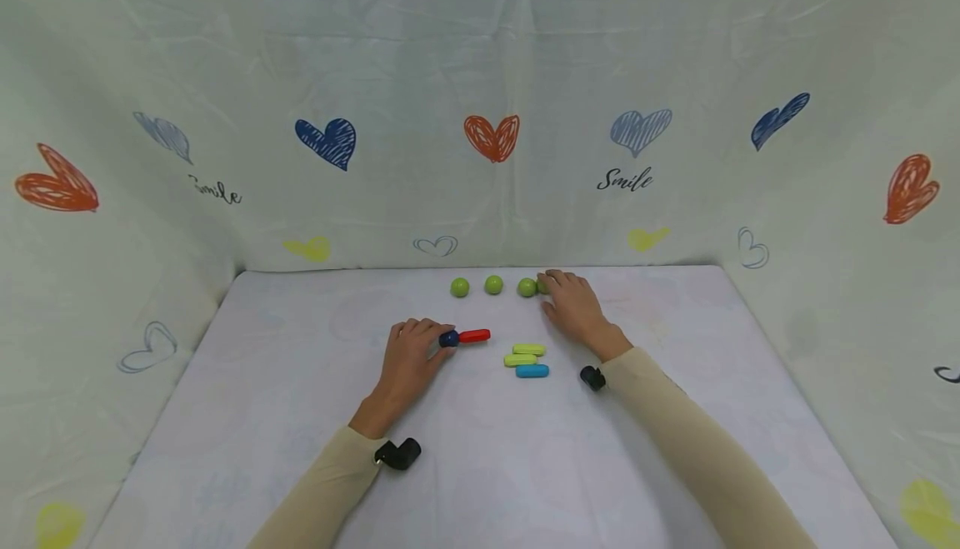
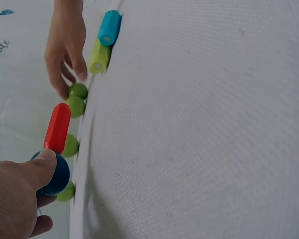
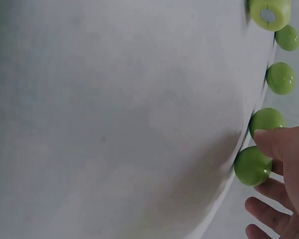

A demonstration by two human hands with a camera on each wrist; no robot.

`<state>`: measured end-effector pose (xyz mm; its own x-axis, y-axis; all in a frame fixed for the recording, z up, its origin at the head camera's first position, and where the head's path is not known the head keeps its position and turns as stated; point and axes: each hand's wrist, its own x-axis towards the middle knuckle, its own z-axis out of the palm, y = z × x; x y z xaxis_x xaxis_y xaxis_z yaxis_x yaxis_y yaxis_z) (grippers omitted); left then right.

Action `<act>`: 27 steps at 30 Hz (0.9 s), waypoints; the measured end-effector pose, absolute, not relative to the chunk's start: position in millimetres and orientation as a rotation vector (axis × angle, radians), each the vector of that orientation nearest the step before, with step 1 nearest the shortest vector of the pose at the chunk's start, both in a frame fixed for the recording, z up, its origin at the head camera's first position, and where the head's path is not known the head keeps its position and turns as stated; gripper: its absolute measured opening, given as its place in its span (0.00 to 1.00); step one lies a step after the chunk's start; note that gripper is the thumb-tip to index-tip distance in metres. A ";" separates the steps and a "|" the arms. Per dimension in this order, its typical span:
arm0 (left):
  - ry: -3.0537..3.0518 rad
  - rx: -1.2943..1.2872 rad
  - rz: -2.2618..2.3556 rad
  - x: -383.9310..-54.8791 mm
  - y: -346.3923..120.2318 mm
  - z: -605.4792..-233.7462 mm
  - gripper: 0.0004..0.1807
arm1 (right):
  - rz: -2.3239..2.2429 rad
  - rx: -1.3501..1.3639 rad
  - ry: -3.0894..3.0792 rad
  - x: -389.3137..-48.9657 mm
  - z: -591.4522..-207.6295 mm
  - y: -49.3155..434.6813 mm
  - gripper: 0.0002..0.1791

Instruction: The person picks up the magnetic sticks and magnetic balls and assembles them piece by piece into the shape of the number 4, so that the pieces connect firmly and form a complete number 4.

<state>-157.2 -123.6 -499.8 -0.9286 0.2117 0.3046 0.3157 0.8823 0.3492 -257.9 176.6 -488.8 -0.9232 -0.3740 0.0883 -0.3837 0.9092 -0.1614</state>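
Observation:
My left hand [image 1: 411, 357] pinches a dark blue ball [image 2: 57, 174] between thumb and fingers. From the ball sticks out a red ribbed rod [image 1: 474, 336], pointing right in the head view. Toward the table's back edge, my right hand [image 1: 576, 309] has its thumb and fingers around the rightmost green ball [image 3: 253, 166]. Close beside that ball is another green ball [image 1: 527, 287]; the thumb tip overlaps it in the right wrist view. Farther left along the same row lie a third green ball [image 1: 493, 284] and a leftmost green ball [image 1: 460, 287].
Between the hands lie a blue rod [image 1: 532, 371] and two yellow-green rods, the nearer yellow-green rod [image 1: 520, 360] and the farther yellow-green rod [image 1: 528, 349]. A white cloth covers the table [image 1: 262, 382]. Behind it hangs a curtain [image 1: 405, 199] printed with hearts.

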 end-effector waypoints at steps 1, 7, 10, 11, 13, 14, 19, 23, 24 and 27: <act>-2.792 -0.398 -0.582 -157.0 -123.4 -499.8 0.20 | 0.268 0.589 -3.009 -258.7 -489.2 176.3 0.28; -2.795 -0.400 -0.599 -155.6 -122.7 -498.3 0.20 | 0.268 0.506 -2.967 -259.5 -487.3 175.7 0.18; -2.799 -0.400 -0.601 -155.7 -122.5 -497.5 0.20 | 0.301 0.472 -2.971 -256.9 -485.5 178.0 0.16; -2.798 -0.401 -0.598 -155.6 -122.6 -497.3 0.20 | 0.316 0.466 -2.970 -255.6 -485.0 178.9 0.16; -2.796 -0.401 -0.592 -155.5 -122.6 -496.9 0.20 | 0.340 0.455 -2.968 -252.4 -484.3 181.1 0.16; -2.795 -0.401 -0.589 -155.5 -122.6 -496.9 0.20 | 0.352 0.450 -2.967 -250.7 -484.4 182.2 0.16; -2.805 -0.390 -0.584 -154.9 -122.9 -496.2 0.20 | 0.398 0.444 -2.952 -238.7 -484.5 184.3 0.17; -2.806 -0.385 -0.574 -154.7 -123.5 -496.7 0.20 | 0.457 0.464 -2.917 -225.8 -480.9 180.8 0.17; -2.810 -0.380 -0.573 -154.7 -123.6 -497.0 0.20 | 0.468 0.476 -2.904 -222.5 -479.6 179.0 0.17; -2.808 -0.370 -0.561 -154.4 -123.5 -497.7 0.21 | 0.492 0.526 -2.869 -212.7 -476.0 172.5 0.17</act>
